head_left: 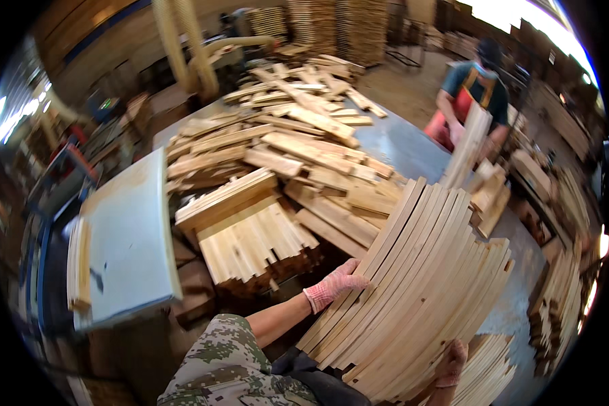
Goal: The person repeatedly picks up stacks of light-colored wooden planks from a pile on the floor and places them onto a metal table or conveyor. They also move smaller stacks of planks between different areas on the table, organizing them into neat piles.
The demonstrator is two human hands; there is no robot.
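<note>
Pale wooden boards, ranked side by side in head view, sit between both gloved hands: left hand has fingers grasping the left side; right hand is at the lower right, finger grip unclear. Row looks mostly gathered, ends uneven; a jumbled heap on the counter is left unstacked.
</note>
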